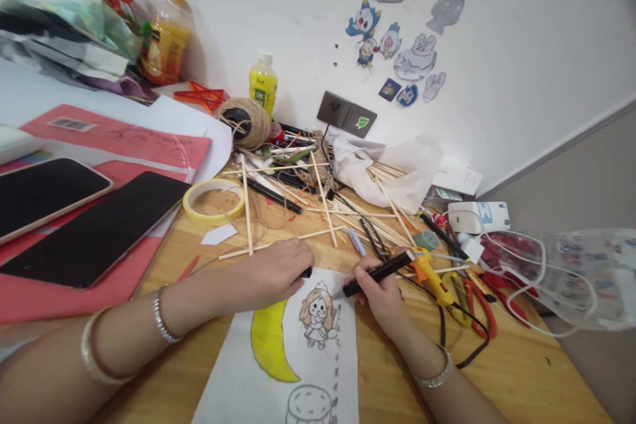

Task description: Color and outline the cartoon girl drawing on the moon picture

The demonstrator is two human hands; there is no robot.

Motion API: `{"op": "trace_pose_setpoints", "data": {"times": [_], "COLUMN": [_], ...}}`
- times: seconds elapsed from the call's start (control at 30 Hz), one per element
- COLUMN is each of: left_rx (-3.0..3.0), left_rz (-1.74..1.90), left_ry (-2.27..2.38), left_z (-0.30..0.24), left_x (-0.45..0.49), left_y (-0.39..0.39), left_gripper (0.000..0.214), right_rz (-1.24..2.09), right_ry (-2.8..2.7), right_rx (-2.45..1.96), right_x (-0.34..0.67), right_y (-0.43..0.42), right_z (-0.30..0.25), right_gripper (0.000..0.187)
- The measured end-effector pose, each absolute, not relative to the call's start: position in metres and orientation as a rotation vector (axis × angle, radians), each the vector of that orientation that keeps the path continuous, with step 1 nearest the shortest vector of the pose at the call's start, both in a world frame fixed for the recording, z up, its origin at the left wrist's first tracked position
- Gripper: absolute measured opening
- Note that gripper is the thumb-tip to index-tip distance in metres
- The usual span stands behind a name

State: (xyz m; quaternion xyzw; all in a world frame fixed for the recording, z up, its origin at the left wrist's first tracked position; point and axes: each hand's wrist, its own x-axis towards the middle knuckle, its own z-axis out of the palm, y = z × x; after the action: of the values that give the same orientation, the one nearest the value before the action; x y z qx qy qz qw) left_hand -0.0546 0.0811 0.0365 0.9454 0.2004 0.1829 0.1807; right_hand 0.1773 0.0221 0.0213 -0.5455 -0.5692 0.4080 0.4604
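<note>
A black marker pen (380, 271) is gripped in my right hand (385, 301), its left end over the upper right of a white paper sheet (228, 368). My left hand (278, 271) is curled at the paper's top edge, closed around a small black piece (307, 272) that looks like a pen cap. On the sheet are a yellow crescent moon (268, 338), a small crowned figure (318, 318) with brown hair, and a round outlined shape (309, 404) cut off by the frame. A column of handwritten characters (336, 371) runs down its right side.
Joined sticks (325, 202), a tape roll (213, 202) and twine (243, 122) lie beyond the hands. Two phones (104, 228) rest on red folders at left. A yellow glue gun (432, 278), cables and orange-handled pliers (479, 311) crowd the right. Bottles (263, 83) stand against the wall.
</note>
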Motion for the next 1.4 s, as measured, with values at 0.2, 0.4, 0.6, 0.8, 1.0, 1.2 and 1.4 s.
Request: {"op": "trace_pose_setpoints", "data": {"times": [0.2,0.4,0.6,0.8,1.0,1.2,1.4], "left_rx": [2.674,2.681,2.654,2.41,2.16,2.139,2.057], "left_rz": [0.494,0.457,0.46,0.416,0.339,-0.134,0.148], "left_ry": [0.573,0.582,0.613,1.087,1.242,0.688,0.771], "left_z": [0.037,0.037,0.039,0.041,0.059,0.087,0.064], "left_x": [-0.055,-0.055,-0.053,-0.045,-0.049,-0.064,-0.061], "left_y": [0.081,0.08,0.08,0.082,0.083,0.074,0.087], "left_gripper": [0.007,0.007,0.005,0.006,0.007,0.006,0.017], "right_rz": [0.986,0.968,0.933,0.599,0.381,0.382,0.524], "right_ry": [-1.409,-1.423,-1.468,-1.432,-1.41,-1.53,-1.67], "right_rx": [-1.322,-1.322,-1.286,-1.16,-1.135,-1.197,-1.146], "right_x": [0.178,0.178,0.179,0.183,0.186,0.182,0.179], "right_y": [0.023,0.023,0.022,0.02,0.022,0.015,0.005], "right_z": [0.02,0.02,0.02,0.02,0.025,0.038,0.038], "right_gripper": [0.038,0.038,0.036,0.018,0.017,0.019,0.016]}}
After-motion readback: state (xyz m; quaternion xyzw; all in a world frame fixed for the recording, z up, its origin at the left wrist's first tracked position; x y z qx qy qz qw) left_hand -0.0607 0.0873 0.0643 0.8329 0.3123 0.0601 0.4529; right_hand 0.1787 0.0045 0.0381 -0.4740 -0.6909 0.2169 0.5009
